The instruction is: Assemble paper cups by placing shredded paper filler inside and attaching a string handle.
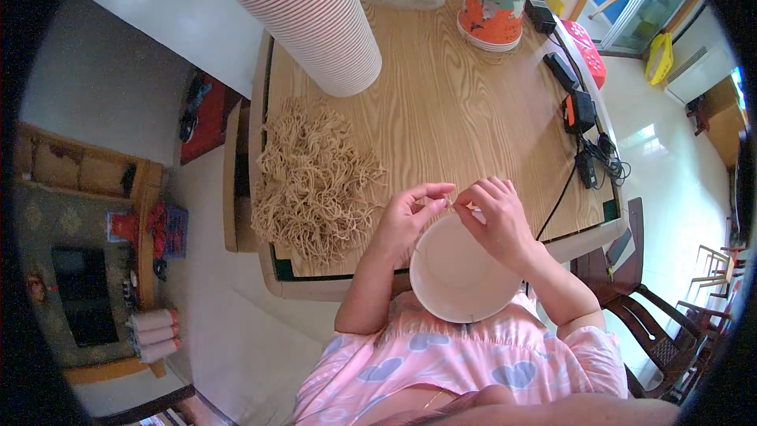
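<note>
A white paper bucket rests against my lap at the table's near edge, its open mouth turned up toward me. At its far rim, my left hand has thumb and forefinger pinched together. My right hand is closed in a pinch just beside it, its wrist over the bucket's right side. What lies between the fingertips is too small to make out. Left of my hands, a heap of tan twisted cords is spread on the wooden table.
A tall leaning stack of white paper buckets stands beyond the cords. Orange-and-green buckets sit at the far right. Black adapters and cables run along the right edge. A dark wooden chair stands at right.
</note>
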A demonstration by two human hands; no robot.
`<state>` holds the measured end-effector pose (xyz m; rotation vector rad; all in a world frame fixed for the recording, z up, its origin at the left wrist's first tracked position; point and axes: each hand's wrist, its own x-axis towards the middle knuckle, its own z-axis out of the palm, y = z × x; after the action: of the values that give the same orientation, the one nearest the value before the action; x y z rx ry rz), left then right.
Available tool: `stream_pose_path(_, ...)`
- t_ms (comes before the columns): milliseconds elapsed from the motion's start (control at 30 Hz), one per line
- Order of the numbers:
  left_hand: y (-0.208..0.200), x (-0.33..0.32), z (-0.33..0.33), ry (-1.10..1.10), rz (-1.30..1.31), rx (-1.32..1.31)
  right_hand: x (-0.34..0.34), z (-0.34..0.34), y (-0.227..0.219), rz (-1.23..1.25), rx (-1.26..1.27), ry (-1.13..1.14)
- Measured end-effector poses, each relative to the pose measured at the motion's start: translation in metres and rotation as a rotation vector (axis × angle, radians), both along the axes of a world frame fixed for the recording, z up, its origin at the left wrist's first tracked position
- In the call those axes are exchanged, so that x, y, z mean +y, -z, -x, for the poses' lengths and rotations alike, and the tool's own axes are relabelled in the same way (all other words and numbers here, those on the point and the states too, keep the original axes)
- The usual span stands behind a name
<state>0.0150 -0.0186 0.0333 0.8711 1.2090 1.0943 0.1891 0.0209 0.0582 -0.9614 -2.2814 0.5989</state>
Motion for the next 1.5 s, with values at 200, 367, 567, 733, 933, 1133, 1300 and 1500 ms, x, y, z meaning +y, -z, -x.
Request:
stream_pose_path(200, 0.019, 0.004, 0.005, 0.090, -0.050, 0.047, 0.000, -0.001, 0.000, 0.031, 0.006, -0.002)
stream_pose_path(367, 0.012, 0.004, 0.014, 0.032, -0.008, 0.026, 0.001, -0.001, -0.002, 0.198, 0.000, -0.033)
stream_pose_path(567, 0.006, 0.003, 0.015, 0.007, -0.005, 0.006, 0.000, -0.002, 0.000, 0.259, 0.001, -0.033)
stream_pose_path(733, 0.002, 0.002, 0.012, -0.001, -0.077, 0.029, 0.001, -0.003, 0.000, 0.258, 0.040, -0.046)
stream_pose_path(933, 0.004, 0.001, 0.015, 0.130, 0.033, 0.022, 0.001, -0.003, 0.000, 0.247, 0.074, -0.032)
stream_pose_path(1133, 0.008, 0.000, 0.010, 0.024, -0.003, 0.075, 0.002, -0.002, -0.003, 0.276, 0.082, -0.027)
stream_pose_path(1300, 0.006, 0.002, 0.008, -0.022, -0.053, 0.099, 0.003, -0.002, -0.001, 0.321, 0.074, -0.033)
stream_pose_path(1500, 0.005, -0.001, 0.006, -0.063, -0.085, 0.122, 0.008, -0.001, -0.003, 0.394, 0.093, -0.106)
